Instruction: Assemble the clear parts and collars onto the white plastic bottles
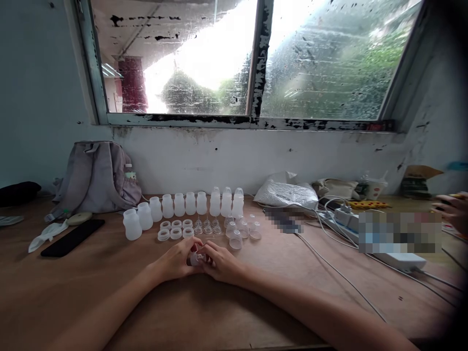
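Both hands meet above the table, in front of the rows of baby bottle parts. My left hand and my right hand close their fingers around a small translucent baby bottle collar. Fingers cover much of the collar, and I cannot tell whether a teat sits in it. Just beyond are several collar rings, clear teats and transparent dome caps. Behind them stands a row of frosted open bottles, with three capped bottles at its right end.
A grey backpack and a black phone lie to the left. On the right are a silvery plastic bag, a white power strip and trailing cables. Another person's hand shows at the right edge.
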The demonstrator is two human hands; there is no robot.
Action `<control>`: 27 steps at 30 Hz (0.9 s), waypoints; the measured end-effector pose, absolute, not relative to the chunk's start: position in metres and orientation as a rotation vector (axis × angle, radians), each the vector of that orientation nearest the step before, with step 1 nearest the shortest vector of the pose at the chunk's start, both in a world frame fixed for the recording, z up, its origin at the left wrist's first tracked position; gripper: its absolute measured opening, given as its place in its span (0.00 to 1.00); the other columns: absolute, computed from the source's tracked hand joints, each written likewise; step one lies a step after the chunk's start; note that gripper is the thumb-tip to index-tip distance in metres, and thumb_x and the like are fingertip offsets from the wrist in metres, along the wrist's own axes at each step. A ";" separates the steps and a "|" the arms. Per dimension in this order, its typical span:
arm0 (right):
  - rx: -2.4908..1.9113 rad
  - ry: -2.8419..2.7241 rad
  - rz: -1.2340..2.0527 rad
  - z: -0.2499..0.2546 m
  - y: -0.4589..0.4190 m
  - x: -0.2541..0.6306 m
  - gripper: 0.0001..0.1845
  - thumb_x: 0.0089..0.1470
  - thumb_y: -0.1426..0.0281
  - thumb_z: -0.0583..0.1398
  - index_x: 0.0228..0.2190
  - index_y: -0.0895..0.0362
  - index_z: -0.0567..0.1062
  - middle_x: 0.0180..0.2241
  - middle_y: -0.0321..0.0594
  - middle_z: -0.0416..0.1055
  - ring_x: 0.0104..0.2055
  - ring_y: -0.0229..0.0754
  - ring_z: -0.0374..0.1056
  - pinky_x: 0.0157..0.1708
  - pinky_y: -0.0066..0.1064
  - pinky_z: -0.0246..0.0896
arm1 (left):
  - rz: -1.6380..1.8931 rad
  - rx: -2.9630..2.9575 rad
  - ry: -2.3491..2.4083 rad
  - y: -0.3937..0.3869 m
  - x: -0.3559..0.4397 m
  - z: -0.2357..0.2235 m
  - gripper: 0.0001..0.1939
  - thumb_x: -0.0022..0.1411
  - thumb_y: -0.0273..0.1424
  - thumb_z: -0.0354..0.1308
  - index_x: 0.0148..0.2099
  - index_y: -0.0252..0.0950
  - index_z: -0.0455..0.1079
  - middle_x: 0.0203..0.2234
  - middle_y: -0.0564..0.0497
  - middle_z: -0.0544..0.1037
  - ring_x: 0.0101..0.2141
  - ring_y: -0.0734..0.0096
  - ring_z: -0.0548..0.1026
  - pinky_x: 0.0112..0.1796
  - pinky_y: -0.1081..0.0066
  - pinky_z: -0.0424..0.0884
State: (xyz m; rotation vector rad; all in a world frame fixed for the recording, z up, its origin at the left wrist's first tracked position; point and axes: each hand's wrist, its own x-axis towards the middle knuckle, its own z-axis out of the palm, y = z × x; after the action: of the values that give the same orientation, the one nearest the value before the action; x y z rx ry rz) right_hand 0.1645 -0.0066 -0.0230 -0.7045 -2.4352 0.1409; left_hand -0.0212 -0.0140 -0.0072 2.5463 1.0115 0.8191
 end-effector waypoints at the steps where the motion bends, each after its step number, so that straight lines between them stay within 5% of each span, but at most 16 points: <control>1: -0.709 -2.434 0.135 -0.024 -0.006 0.164 0.10 0.51 0.71 0.52 0.38 0.58 0.64 0.33 0.40 0.63 0.28 0.35 0.61 0.28 0.25 0.58 | 0.826 2.554 1.011 -0.014 -0.021 -0.007 0.23 0.48 0.39 0.58 0.45 0.38 0.57 0.34 0.51 0.67 0.33 0.69 0.68 0.34 0.70 0.66; 27: -0.718 -2.359 0.160 -0.033 0.001 0.167 0.13 0.44 0.77 0.53 0.35 0.56 0.65 0.30 0.37 0.63 0.28 0.34 0.61 0.29 0.24 0.58 | 0.933 2.621 1.046 -0.016 -0.019 -0.015 0.24 0.48 0.36 0.59 0.46 0.39 0.56 0.34 0.51 0.67 0.35 0.68 0.68 0.37 0.68 0.65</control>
State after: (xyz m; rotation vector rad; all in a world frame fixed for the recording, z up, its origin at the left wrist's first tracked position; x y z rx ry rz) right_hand 0.1669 0.0012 -0.0326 -0.7184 -2.3592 0.1604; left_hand -0.0187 -0.0159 -0.0148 2.6207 1.0464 0.9327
